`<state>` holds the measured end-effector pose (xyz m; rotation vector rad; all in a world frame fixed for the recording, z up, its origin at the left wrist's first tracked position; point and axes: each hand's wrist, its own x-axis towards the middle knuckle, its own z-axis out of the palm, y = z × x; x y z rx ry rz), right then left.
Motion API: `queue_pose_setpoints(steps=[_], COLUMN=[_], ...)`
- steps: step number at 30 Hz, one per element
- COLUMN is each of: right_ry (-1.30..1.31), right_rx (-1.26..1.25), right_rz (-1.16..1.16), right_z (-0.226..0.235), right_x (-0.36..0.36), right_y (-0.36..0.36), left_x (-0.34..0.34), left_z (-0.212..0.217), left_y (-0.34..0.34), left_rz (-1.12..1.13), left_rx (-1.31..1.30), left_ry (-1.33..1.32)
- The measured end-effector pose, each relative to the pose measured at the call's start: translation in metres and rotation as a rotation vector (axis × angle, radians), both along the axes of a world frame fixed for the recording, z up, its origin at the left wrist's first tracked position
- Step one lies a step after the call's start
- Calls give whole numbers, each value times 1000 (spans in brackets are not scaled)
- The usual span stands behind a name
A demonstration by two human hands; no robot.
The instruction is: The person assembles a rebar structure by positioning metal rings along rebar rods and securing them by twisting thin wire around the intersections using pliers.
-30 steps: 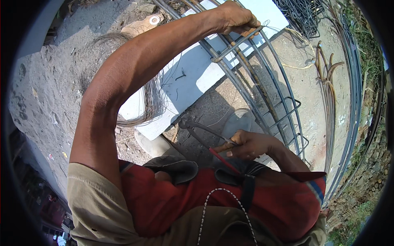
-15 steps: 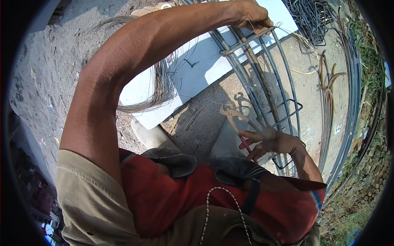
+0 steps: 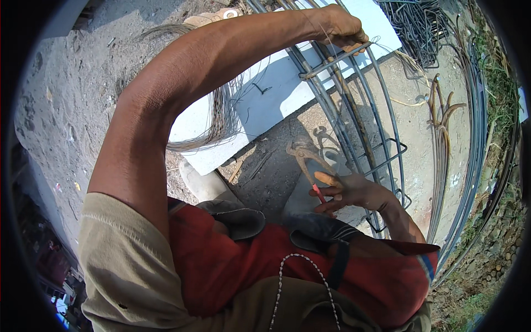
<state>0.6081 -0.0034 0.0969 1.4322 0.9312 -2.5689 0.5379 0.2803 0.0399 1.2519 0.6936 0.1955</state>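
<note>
My left hand [image 3: 340,27] is closed at the corner of a bent-steel stirrup [image 3: 334,62] on a long rebar cage [image 3: 347,94]. Thin tie wire runs past its fingers, and a small loop sticks out at that corner. Lower down, my right hand [image 3: 354,193] holds a pair of end-cutting pincers [image 3: 306,157] by the red-sleeved handles. The pincers' rusty head points away from me, above the ground and left of the cage. Another stirrup [image 3: 387,157] crosses the bars just beyond my right hand.
A white board [image 3: 204,149] lies under the cage's far part, with a bundle of thin wire [image 3: 221,119] on it. Stirrups are heaped [image 3: 417,27] at the far right. Long steel rods [image 3: 470,138] and rusty bent bars [image 3: 441,127] lie along the right.
My right hand and the pincers have swung a little to the left, and its fingers have shifted on the handles. My left hand stays at the stirrup corner.
</note>
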Motion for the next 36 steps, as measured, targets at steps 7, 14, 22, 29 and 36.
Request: queue_pose_setpoints(steps=[7, 14, 22, 29, 36], right_ry=[425, 689, 705, 732, 741], right_rx=[-460, -472, -456, -468, -420], right_rz=[-604, -629, -728, -706, -688], right_z=[-26, -4, -16, -19, -13], right_x=[3, -36, -17, -23, -14], right_y=[-2, 0, -21, -16, -4], left_x=[0, -2, -8, -17, -111], left_z=[8, 9, 20, 16, 51], left_y=[-1, -5, -4, -7, -15], left_rz=[-5, 37, -41, 59, -5], left_rx=[-48, -140, -113, -137, 746], left_ry=[4, -30, -1, -64, 326])
